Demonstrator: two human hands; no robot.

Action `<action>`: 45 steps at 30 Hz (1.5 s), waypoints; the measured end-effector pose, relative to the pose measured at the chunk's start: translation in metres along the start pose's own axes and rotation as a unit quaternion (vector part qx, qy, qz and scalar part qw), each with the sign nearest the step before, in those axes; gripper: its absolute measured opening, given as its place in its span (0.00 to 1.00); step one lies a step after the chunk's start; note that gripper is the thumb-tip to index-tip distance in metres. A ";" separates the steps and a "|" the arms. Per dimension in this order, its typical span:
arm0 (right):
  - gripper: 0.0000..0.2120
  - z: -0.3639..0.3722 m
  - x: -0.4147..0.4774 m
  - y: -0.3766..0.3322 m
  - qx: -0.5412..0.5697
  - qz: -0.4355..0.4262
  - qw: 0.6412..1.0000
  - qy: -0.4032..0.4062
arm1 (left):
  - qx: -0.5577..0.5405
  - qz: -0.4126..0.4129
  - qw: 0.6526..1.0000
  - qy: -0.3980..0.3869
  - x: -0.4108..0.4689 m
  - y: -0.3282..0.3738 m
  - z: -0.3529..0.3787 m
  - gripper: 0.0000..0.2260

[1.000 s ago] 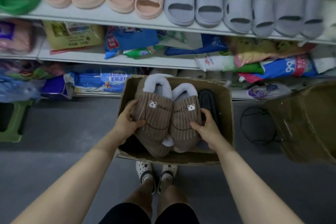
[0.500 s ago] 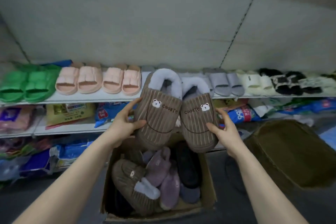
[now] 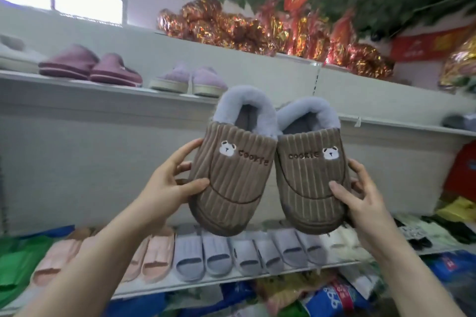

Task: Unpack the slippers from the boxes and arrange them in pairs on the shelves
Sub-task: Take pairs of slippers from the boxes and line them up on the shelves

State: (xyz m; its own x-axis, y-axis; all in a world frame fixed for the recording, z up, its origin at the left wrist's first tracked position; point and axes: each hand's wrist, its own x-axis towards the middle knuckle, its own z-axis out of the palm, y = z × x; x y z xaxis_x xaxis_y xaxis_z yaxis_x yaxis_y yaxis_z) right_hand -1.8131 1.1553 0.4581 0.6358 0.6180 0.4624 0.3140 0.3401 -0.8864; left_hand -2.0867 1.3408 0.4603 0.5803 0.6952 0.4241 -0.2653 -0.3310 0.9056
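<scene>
Pair of brown slippers (image 3: 233, 180) (ribbed corduroy uppers, grey plush collars, a bear face and "COOKIE" stitched on each) held touching side by side between the fingers, left hand (image 3: 170, 183) and right hand (image 3: 360, 194) each gripping an outer edge, thumb over the top, with the upper shelf (image 3: 386, 127) edge above the fingertips.

Both bare forearms stretch forward and upward, side by side. The left hand (image 3: 167, 188) grips the left corduroy slipper (image 3: 231, 188) by its outer edge, thumb across the top (fingers curled behind). The right hand (image 3: 365, 203) holds the right corduroy slipper (image 3: 309, 188) likewise.
</scene>
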 end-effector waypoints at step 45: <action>0.23 0.015 0.332 0.019 -0.448 -0.218 0.865 -0.058 | 0.554 0.220 0.791 0.138 0.306 -0.005 0.123 0.20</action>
State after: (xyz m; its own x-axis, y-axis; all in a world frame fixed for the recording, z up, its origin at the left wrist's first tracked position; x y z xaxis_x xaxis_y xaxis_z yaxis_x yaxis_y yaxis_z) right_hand -1.6068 1.3775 0.5953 0.2616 0.6537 0.7101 0.9593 -0.0954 -0.2656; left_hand -1.8132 1.4767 0.5850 0.3894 0.4197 0.8199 0.5319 -0.8292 0.1718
